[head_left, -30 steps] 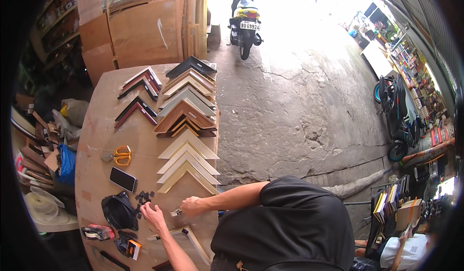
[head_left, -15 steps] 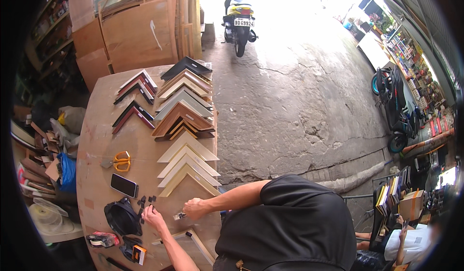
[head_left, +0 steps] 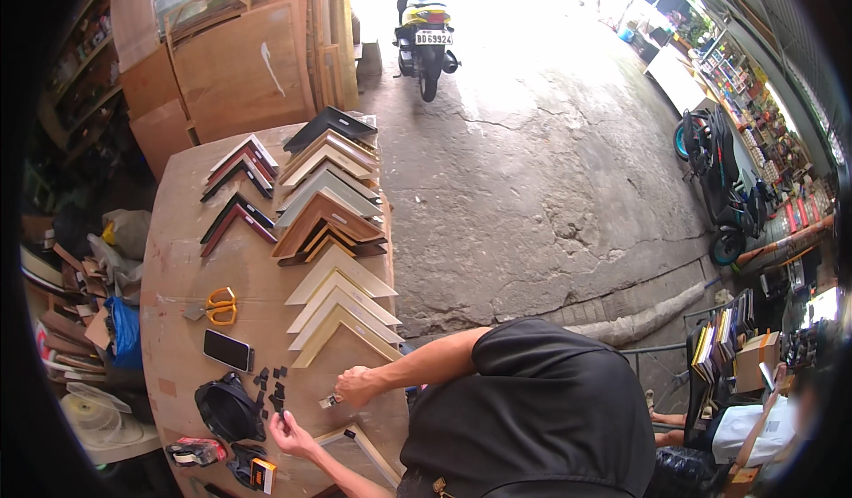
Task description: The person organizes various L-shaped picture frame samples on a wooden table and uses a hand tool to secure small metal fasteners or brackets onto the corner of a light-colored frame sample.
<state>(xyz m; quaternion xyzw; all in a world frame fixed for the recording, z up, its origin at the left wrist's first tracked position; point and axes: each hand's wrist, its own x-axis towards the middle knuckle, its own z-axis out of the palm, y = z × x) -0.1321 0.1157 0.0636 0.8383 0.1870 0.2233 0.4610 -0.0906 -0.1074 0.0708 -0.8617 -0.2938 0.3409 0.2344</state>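
My left hand is pinched on a small black piece above the brown table. Just beyond its fingertips lie several more small black pieces, scattered in two loose rows. My right hand is closed, and a small silvery thing sticks out of its fingers toward the left; its kind is too small to tell. Near my left forearm lies a pale frame corner sample with a small dark patch on it. Corner samples in cream and gold are stacked beyond my right hand.
Left of my hands are a black bag, a phone, orange-handled scissors, a tape dispenser and a small orange-and-black box. More corner samples stand farther off. A person sits at the right.
My left hand has drawn back from the scattered black pieces toward me, pinching one. My right hand stays closed in nearly the same place. The whole view has shifted slightly.
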